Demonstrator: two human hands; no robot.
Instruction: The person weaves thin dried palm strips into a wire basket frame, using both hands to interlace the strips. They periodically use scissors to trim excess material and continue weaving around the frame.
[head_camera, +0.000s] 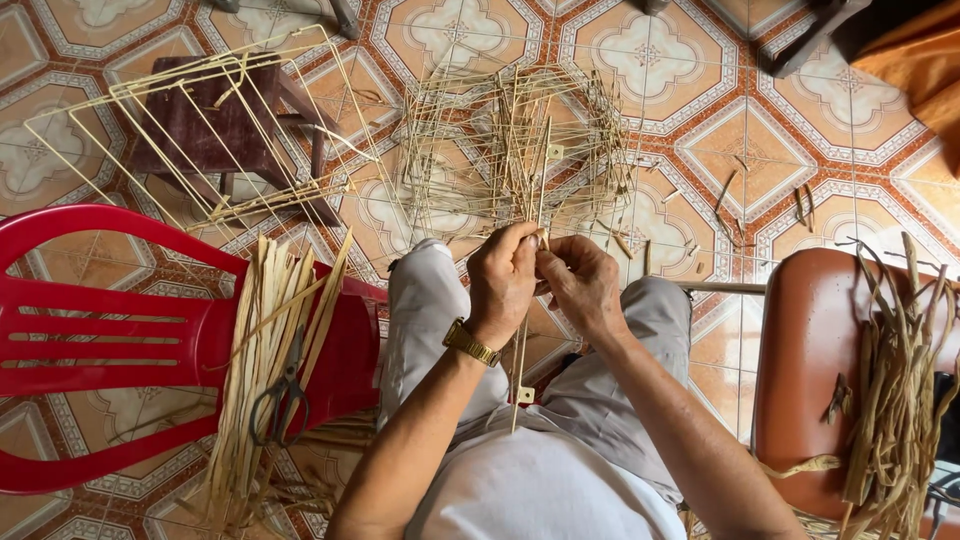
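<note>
Both hands meet over the lap: the left hand (503, 280) and right hand (580, 285) are each pinched on a thin bamboo stick (522, 345) that runs upright between them, its lower end down by the knees and its top near the loose pile of sticks (510, 145) on the tiled floor (750, 150). The step in hand looks like fixing or binding something small at the stick's upper end, fingertip work needing a steady, close grip. Flat strips (265, 340) with scissors (282, 395) lie on the red chair (100, 330) at the left, within reach.
</note>
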